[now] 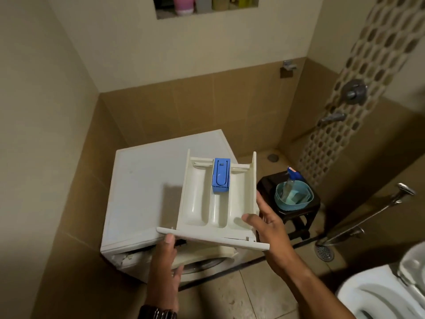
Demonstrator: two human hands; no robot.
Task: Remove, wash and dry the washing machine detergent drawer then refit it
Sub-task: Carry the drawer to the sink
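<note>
Here both hands carry the detergent drawer (218, 199) clear of the washing machine (142, 187), held in the air above the machine's front right corner. The left hand (164, 265) grips the front panel from below, thumb pressed on the panel's near edge. The right hand (269, 229) clamps the right side wall near the front, thumb inside the compartment, fingers outside along the wall. The hands are apart, one at each end of the front. The blue siphon insert (220, 176) sits in the middle channel and looks loose enough to fall, so the drawer is best kept level while it travels. Judging from the empty slot below, removal is done and washing comes next. The teal bowl (293, 195) with a spray bottle (290, 180) waits on the dark stool (299, 212) just right of the machine, and the wall tap (333, 117) lies beyond; move rightward slowly, keeping both grips firm
</note>
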